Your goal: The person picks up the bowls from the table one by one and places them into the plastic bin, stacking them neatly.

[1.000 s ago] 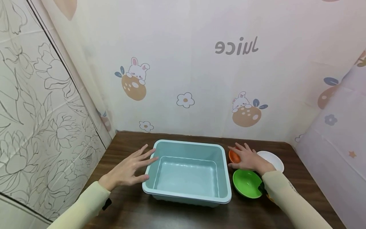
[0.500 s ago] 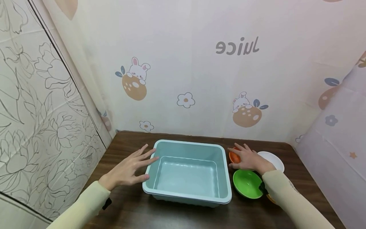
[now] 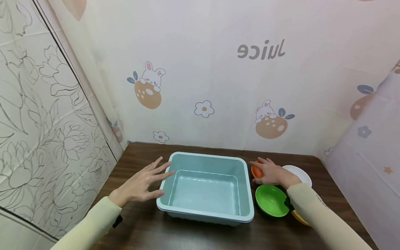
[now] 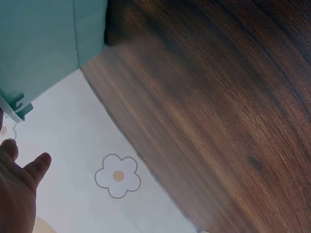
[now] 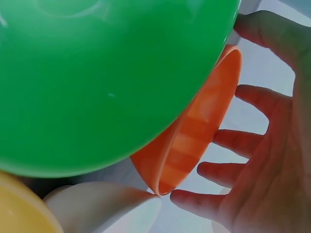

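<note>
A pale blue-green plastic basin (image 3: 204, 217) stands on the dark wooden table. My left hand (image 3: 142, 182) is at its left rim with fingers spread and holds nothing; whether it touches the rim I cannot tell. Over the orange bowl (image 3: 257, 172), to the right of the basin, hovers my right hand (image 3: 273, 173), fingers spread and only slightly bent. In the right wrist view its fingertips lie close to the rim of that orange bowl (image 5: 201, 126); contact is unclear. Nearer than the hand sits a green bowl (image 3: 271, 201), which covers part of the orange one in the right wrist view.
Behind the right wrist lies a white bowl (image 3: 301, 175), partly hidden. A yellow bowl (image 3: 300, 218) shows beneath the right forearm. A patterned curtain (image 3: 200, 76) hangs along the table's back edge, and another patterned sheet (image 3: 62, 132) stands at the left.
My right hand has lowered slightly over the orange bowl, and a little more of the yellow bowl shows beside the forearm. The left hand and the basin look unmoved.
</note>
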A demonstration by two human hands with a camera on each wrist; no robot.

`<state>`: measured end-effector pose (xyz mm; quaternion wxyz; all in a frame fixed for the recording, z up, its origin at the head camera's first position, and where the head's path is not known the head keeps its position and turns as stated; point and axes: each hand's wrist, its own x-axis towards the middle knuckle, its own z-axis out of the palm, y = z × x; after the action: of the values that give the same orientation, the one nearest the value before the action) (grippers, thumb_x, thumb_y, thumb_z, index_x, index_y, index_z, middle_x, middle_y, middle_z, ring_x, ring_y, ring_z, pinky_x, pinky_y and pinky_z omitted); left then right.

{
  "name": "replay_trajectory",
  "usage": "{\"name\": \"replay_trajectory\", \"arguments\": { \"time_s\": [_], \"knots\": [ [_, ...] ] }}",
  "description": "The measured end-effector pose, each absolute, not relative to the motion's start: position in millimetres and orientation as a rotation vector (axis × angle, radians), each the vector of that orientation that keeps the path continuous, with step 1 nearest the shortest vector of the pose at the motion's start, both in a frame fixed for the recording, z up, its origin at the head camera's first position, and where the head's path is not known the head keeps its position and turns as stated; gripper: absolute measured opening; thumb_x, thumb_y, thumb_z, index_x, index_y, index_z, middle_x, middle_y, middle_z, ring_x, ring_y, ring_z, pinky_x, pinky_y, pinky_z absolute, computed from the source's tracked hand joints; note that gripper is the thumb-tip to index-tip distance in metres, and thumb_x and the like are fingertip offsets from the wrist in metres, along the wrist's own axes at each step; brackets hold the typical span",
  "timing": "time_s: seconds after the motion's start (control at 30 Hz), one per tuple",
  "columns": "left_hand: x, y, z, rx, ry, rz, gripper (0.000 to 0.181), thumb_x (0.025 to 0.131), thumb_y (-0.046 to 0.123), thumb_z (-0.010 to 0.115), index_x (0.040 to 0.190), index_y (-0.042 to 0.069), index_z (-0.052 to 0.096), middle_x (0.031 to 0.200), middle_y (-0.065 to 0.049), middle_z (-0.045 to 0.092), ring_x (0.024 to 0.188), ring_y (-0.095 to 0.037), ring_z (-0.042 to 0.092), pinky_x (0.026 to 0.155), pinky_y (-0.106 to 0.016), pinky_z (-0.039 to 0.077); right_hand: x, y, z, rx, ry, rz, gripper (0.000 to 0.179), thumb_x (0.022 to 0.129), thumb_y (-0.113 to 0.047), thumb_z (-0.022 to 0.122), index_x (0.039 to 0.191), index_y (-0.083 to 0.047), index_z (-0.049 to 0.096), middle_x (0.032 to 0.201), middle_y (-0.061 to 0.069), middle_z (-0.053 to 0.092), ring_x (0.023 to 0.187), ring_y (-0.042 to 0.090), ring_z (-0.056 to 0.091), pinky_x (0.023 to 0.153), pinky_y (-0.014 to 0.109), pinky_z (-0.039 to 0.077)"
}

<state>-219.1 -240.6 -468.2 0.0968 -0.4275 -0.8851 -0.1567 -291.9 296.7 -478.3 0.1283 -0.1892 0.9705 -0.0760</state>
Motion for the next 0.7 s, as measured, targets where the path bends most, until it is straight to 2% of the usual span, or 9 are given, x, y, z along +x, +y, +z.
{"name": "replay_trajectory", "arguments": {
  "time_s": [0.17, 0.5, 0.7],
  "knots": [
    [-219.7, -240.6, -468.3, -1.267, -2.613, -0.460, 0.068, 0.096, 0.050, 0.064, 0.158, 0.035, 0.041, 0.167, -0.009, 0.036, 0.157, -0.044, 0.021, 0.114, -0.070, 0.033, -292.7, 294.7, -479.5, -0.553, 2.808, -0.207, 0.077, 0.085, -0.039, 0.077, 0.153, -0.014, 0.050, 0.159, 0.037, 0.030, 0.142, 0.067, 0.027, 0.092, 0.081, 0.042],
    [-220.1, -239.8, -468.1, -1.271, -2.623, -0.453, 0.068, 0.096, 0.050, 0.063, 0.158, 0.035, 0.041, 0.167, -0.010, 0.036, 0.157, -0.044, 0.020, 0.116, -0.069, 0.032, -294.2, 298.0, -481.9, -0.640, 2.805, -0.232, 0.072, 0.082, -0.027, 0.077, 0.149, -0.010, 0.054, 0.156, 0.042, 0.029, 0.138, 0.071, 0.029, 0.106, 0.080, 0.033],
    [-220.5, -239.7, -467.6, -1.271, -2.618, -0.454, 0.068, 0.096, 0.050, 0.063, 0.158, 0.035, 0.041, 0.167, -0.010, 0.037, 0.157, -0.044, 0.020, 0.115, -0.069, 0.033, -294.5, 299.4, -479.5, -0.628, 2.809, -0.222, 0.074, 0.081, -0.028, 0.078, 0.149, -0.012, 0.054, 0.157, 0.040, 0.029, 0.138, 0.071, 0.029, 0.092, 0.085, 0.038]
  ]
}}
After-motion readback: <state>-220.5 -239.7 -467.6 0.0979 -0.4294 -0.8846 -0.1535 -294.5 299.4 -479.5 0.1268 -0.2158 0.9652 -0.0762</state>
